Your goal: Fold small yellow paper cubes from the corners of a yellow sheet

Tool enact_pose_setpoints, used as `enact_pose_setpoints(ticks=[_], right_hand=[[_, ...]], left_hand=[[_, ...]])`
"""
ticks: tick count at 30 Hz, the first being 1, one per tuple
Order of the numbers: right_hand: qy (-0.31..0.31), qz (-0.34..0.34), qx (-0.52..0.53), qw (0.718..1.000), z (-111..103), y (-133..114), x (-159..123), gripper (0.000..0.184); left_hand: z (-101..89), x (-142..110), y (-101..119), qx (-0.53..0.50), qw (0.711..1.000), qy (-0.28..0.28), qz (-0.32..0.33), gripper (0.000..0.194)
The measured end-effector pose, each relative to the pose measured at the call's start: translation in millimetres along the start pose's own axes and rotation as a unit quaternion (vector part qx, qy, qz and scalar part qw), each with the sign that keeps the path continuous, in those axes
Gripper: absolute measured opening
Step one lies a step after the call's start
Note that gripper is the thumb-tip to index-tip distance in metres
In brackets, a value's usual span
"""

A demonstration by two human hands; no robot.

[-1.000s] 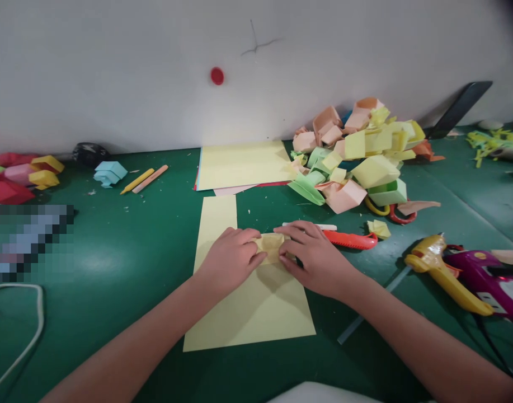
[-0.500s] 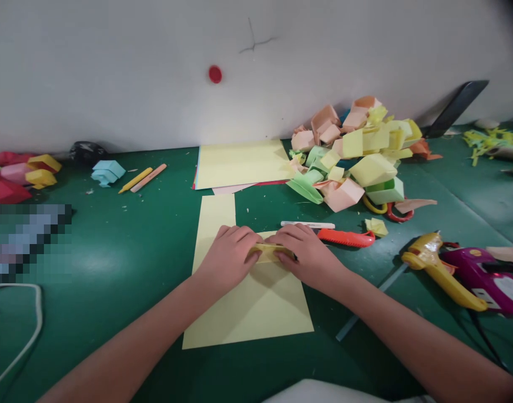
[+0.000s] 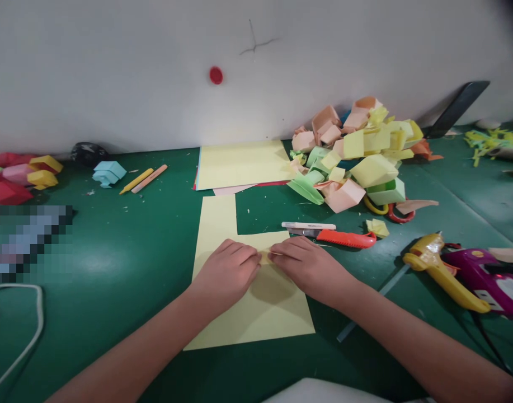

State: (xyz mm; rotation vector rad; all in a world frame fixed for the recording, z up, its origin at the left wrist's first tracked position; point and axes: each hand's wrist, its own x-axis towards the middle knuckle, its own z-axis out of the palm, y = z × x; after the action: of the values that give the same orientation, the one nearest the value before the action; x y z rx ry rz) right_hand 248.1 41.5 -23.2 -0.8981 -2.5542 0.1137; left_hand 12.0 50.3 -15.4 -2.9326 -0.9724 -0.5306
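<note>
A pale yellow sheet of paper (image 3: 256, 313) with a notch cut from its far right corner lies on the green table. Over its middle, my left hand (image 3: 229, 268) and my right hand (image 3: 304, 268) face each other, fingertips close together. Both hands have their fingers closed on a small folded yellow paper strip (image 3: 265, 257), most of it hidden under the fingers. Just beyond my right hand lie a red utility knife (image 3: 348, 239) and a white pen (image 3: 309, 226).
A stack of coloured paper (image 3: 243, 165) lies by the wall. Folded paper pieces (image 3: 348, 157) heap up behind the scissors (image 3: 401, 215). At right sit a yellow glue gun (image 3: 449, 274) and a purple device (image 3: 483, 280). Left are two crayon-like sticks (image 3: 149, 179) and a white cable (image 3: 40, 313).
Both hands have come slightly lower and nearer me, their fingers now pressed down at the strip, which was raised before. The knife's blade end now shows.
</note>
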Motion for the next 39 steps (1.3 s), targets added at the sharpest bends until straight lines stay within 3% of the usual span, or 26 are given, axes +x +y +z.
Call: enact_pose_setpoints(ticks=[9,18,27,30,33,39], right_hand=[[-0.064,-0.015,-0.035,0.997,-8.9,-7.3,-3.3,0.025],[-0.08,-0.011,-0.111,0.991,-7.7,-18.5,-8.9,0.041],[-0.133,0.025,-0.073,0.988,-15.4,-21.5,-15.0,0.056],[-0.113,0.058,-0.053,0.991,-18.3,-18.6,-9.2,0.045],[-0.069,0.073,-0.009,0.995,-14.3,-11.8,-3.2,0.031],[0.006,0.094,0.067,0.993,-0.5,1.9,-1.4,0.032]], left_hand=[[-1.6,-4.7,15.9,0.13,0.991,-0.013,0.04,0.027],[9.2,-13.6,27.8,0.061,0.998,-0.007,0.002,0.04],[-5.2,-21.7,16.1,0.001,0.994,-0.11,-0.02,0.057],[-3.7,-19.5,12.3,-0.02,0.996,-0.086,-0.021,0.047],[-0.9,-15.5,6.8,-0.046,0.999,-0.025,-0.011,0.036],[-4.2,-10.9,-2.5,-0.086,0.992,0.047,-0.083,0.025]])
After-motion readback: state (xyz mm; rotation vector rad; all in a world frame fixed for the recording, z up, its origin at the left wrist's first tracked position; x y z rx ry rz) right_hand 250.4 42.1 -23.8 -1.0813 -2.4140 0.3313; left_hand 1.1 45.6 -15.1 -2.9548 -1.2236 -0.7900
